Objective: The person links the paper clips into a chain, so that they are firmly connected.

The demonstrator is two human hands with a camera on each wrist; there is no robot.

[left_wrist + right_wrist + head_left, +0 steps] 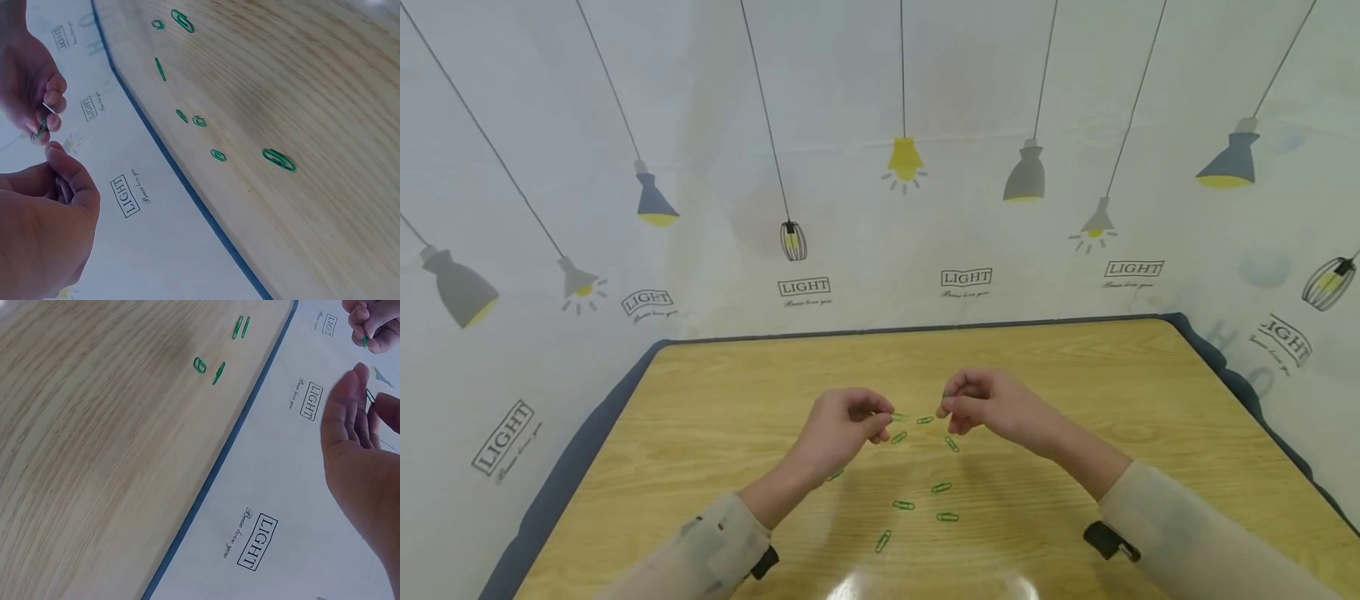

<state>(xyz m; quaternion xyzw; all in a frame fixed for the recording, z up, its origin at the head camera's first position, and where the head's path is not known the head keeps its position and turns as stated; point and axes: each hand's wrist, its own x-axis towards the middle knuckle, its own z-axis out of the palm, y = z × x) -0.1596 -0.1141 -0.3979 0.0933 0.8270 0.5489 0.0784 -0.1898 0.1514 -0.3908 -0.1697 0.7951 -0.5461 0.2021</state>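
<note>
Both hands are raised over the table, fingertips facing each other. My left hand (844, 423) pinches a green paper clip (364, 340) between thumb and fingers. Opposite it, my right hand (1000, 408) holds another green paper clip (370, 395) between thumb and fingers; that clip is mostly covered by the fingers in the head view. A small gap separates the two hands. Below and between them, loose green paper clips lie on the wood, among them one clip (925, 420) between the hands and another (952, 444) under the right hand.
Several more green paper clips, such as one (903, 505) and another (883, 541), are scattered toward the near side of the wooden table (737, 375). A dark blue edge borders the tabletop. Behind stands a white wall covering (850, 75) printed with lamps.
</note>
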